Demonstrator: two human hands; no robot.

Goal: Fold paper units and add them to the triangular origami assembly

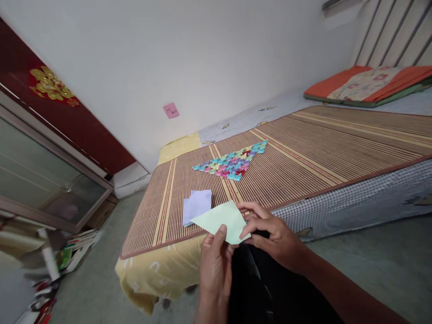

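Observation:
A pale green sheet of paper [221, 220], kite-shaped with a long point to the left, is held between both hands above the bed's front edge. My left hand [218, 252] grips its lower edge, thumb on top and fingers beneath. At the right-hand corner, my right hand [270, 229] is closed with its fingers on the paper's edge. Just behind lies a small stack of lilac paper sheets [199, 202], partly covered by the green one. Farther back on the mat is a triangular piece made of many small colourful folded papers [229, 163].
A striped bamboo mat [303, 153] covers the bed, with yellow cloth [162, 270] hanging at the near corner. Folded orange bedding [371, 85] lies at the far right. A glass-fronted cabinet [50, 180] stands left, with clutter [67, 252] on the floor below.

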